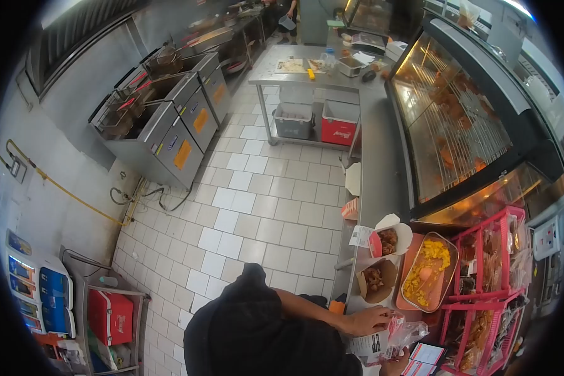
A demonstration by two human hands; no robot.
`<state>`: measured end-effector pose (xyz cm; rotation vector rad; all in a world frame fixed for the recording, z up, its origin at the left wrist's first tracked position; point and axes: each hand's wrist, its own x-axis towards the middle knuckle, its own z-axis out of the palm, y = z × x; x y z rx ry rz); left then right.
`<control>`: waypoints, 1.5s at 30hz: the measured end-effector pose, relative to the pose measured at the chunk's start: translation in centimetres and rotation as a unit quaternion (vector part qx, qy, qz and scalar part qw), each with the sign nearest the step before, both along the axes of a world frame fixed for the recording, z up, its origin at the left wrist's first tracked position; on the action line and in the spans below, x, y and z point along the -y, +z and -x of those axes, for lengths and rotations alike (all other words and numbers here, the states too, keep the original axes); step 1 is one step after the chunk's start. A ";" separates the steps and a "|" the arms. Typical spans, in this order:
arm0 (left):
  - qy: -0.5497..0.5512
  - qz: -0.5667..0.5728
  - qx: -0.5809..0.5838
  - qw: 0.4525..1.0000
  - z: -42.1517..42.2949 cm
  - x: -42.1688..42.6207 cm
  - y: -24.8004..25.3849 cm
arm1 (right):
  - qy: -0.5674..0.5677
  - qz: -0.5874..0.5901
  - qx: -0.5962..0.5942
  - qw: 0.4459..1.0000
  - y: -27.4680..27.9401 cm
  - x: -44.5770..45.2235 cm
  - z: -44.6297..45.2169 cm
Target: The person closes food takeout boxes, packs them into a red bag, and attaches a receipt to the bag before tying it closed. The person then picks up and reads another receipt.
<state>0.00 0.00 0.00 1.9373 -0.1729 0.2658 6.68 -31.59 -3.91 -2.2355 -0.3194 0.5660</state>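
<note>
At the lower right, my left hand point(368, 321) has its fingers closed on a clear plastic bag point(407, 334) with red print. A white printed paper slip point(370, 344) lies against the bag, below that hand. My right hand point(395, 364) pinches the bag's lower edge, close to the frame's bottom. Just beyond my left hand stands an open paper box point(362, 283) with browned food pieces inside. Another open white box point(406, 237) with similar pieces sits behind it. Beside them is a clear-walled tray point(452, 271) holding yellow food and a pinkish scoop-like shape.
Pink baskets point(479, 301) of packets stand to the right. A lit screen point(423, 358) lies beside my right hand. The glass warming cabinet point(457, 125) borders the counter. Fryers point(169, 125) line the left wall, and a person point(285, 19) stands far back.
</note>
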 end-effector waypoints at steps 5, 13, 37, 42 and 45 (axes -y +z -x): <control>0.001 -0.086 0.114 0.990 2.5 -0.6 -0.8 | -0.057 -0.047 0.077 0.994 8.6 -6.1 2.5; 0.026 -0.213 0.085 0.973 4.5 0.0 -1.2 | 0.048 -0.015 0.108 0.993 7.1 -11.3 2.5; -0.623 0.246 0.219 0.709 5.8 23.5 35.2 | -0.412 -0.591 0.394 0.571 17.8 10.0 27.9; -0.607 0.232 0.221 0.728 7.0 28.9 35.2 | -0.556 -0.447 0.481 0.509 27.6 19.5 35.2; -0.603 0.221 0.219 0.735 7.3 30.3 34.1 | -0.678 -0.336 0.496 0.425 26.2 26.3 39.6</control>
